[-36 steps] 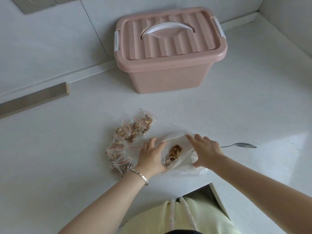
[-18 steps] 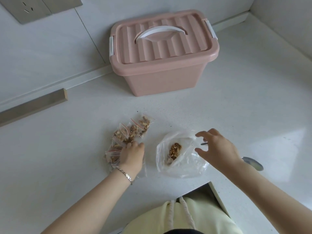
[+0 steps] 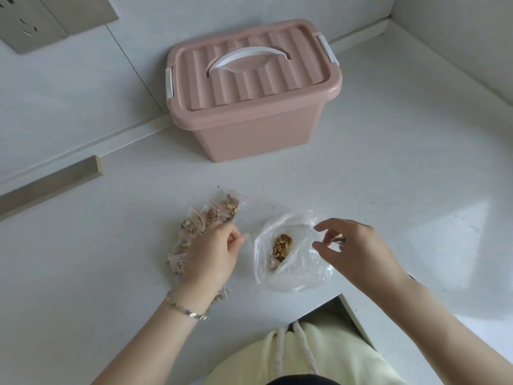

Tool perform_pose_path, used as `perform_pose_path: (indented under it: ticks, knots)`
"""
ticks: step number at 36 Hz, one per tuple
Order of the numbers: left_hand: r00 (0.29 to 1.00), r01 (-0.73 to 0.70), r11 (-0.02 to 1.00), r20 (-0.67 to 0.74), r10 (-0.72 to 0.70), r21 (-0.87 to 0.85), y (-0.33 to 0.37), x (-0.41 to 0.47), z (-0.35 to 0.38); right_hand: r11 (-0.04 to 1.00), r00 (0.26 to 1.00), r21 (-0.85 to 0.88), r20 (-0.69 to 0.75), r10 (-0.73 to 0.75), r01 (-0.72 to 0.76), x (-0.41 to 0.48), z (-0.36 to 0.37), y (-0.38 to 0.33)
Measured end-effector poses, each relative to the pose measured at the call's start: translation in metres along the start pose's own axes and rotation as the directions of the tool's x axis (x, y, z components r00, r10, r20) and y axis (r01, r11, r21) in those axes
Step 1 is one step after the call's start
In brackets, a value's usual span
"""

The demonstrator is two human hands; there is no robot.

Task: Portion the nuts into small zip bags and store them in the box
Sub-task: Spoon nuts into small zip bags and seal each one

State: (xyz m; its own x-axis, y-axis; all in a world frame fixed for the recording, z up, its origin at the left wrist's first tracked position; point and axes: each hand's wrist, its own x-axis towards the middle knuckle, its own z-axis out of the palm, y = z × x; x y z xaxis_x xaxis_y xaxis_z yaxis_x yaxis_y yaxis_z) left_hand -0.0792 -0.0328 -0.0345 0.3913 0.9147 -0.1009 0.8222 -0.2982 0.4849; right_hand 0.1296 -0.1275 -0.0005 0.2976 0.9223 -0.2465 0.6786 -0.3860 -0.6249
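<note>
From where the head camera looks, a white speckled countertop runs into a corner of pale grey walls, with a socket plate up at the left and a brownish strip lying along the back edge. The pink box stands near the back wall, lid on, white handle folded flat, its long side running left to right and turned slightly.

Nearer the person, a loose clear bag lies open on the counter with a small heap of nuts inside; the heap is longish, running from near-left to far-right. Just left of it a row of small zip bags, filled, fans out in a line from far-right to near-left.

The left hand rests over that row, fingers curled and pinching a thin clear edge; what it is, I cannot tell. The right hand hovers at the clear bag's right rim, thumb and fingers spread apart, gripping nothing I can make out; something dark and metallic shows beneath the fingers.
</note>
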Motion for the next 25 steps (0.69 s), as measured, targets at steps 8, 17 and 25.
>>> perform_pose_path:
  ticks: [8,17,25]
  knots:
    - [0.952,0.307,0.528,0.251,-0.177,-0.792,0.058,-0.024,-0.024,0.965,0.989,0.242,0.081,-0.126,0.103,-0.002,0.006,-0.035]
    - [0.923,0.383,0.517,0.337,-0.185,-0.765,0.059,-0.031,-0.02,0.968,0.993,0.241,0.078,-0.092,0.071,-0.005,0.008,-0.029]
    - [0.889,0.451,0.405,0.359,-0.285,-0.796,0.067,-0.03,-0.013,0.967,0.996,0.242,-0.064,-0.062,0.076,-0.017,0.012,-0.033]
